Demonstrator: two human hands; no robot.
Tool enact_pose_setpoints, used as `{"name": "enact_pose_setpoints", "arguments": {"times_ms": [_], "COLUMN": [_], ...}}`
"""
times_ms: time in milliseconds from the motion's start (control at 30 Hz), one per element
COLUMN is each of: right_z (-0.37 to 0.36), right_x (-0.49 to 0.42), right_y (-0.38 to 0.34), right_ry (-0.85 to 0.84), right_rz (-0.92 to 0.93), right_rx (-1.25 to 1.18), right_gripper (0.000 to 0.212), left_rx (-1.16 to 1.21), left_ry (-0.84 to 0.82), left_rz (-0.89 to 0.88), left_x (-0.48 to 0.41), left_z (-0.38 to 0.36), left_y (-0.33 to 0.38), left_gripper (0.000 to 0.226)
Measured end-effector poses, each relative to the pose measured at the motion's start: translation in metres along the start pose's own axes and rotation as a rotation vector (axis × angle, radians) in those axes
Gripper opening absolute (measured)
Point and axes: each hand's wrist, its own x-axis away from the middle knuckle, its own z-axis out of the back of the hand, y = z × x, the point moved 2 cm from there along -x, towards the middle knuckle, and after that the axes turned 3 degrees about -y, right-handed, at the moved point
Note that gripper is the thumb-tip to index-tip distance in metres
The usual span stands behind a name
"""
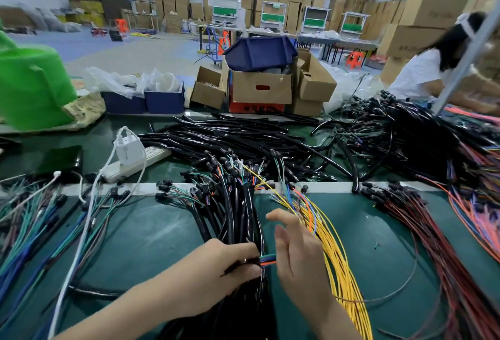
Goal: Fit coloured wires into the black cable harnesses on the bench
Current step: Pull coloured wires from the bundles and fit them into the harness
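Note:
A bundle of black cable harnesses runs up the middle of the green bench, its far ends fanning into small connectors. My left hand grips one harness end, and short blue, green and orange wires stick out of it to the right. My right hand hovers just right of those wires with its fingers straight and spread, holding nothing. A sheaf of yellow wires lies under and beyond my right hand, with some orange and blue strands among them.
Heaps of black sleeves and finished harnesses cover the far bench. Red and black wires lie right, blue-green ones left. A power strip with charger, a phone, boxes and a seated person stand beyond.

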Motion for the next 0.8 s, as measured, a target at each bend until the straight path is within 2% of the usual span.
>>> {"name": "enact_pose_setpoints", "arguments": {"times_ms": [67, 167, 267, 367, 433, 500, 533, 600, 667, 800], "right_z": [0.002, 0.01, 0.017, 0.013, 0.005, 0.001, -0.001, -0.003, -0.007, -0.008], "right_x": [-0.001, -0.01, -0.024, -0.032, -0.034, -0.036, -0.038, -0.044, -0.048, -0.067], "right_y": [-0.005, -0.013, -0.025, -0.036, -0.035, -0.025, -0.016, 0.005, 0.02, 0.02], "right_ry": [-0.003, -0.006, -0.105, -0.223, -0.237, -0.18, -0.13, -0.067, -0.092, -0.201], "right_rz": [-0.002, -0.033, 0.07, 0.173, 0.204, 0.201, 0.143, -0.098, -0.211, -0.049], "right_rx": [-0.045, -0.23, -0.102, 0.105, 0.114, 0.046, -0.01, -0.194, -0.174, -0.002], "right_gripper": [0.02, 0.04, 0.055, 0.069, 0.067, 0.064, 0.067, 0.064, 0.051, 0.029], "left_rx": [0.002, -0.042, -0.061, 0.015, 0.006, -0.014, -0.006, 0.036, 0.101, 0.146], "left_ry": [0.029, 0.067, 0.1, 0.15, 0.185, 0.23, 0.257, 0.287, 0.244, 0.198], "left_rz": [-0.021, -0.058, -0.048, -0.047, -0.048, -0.048, -0.054, -0.056, -0.031, 0.055], "left_x": [-0.002, -0.005, -0.005, -0.002, 0.0, 0.004, 0.007, 0.013, 0.018, 0.021], "left_z": [0.002, 0.008, 0.009, 0.011, 0.013, 0.013, 0.015, 0.018, 0.02, 0.023], "left_y": [0.006, 0.014, 0.017, 0.02, 0.02, 0.017, 0.015, 0.01, 0.004, -0.007], "left_gripper": [0.025, 0.027, 0.021, 0.02, 0.018, 0.021, 0.024, 0.025, 0.026, 0.033]}}
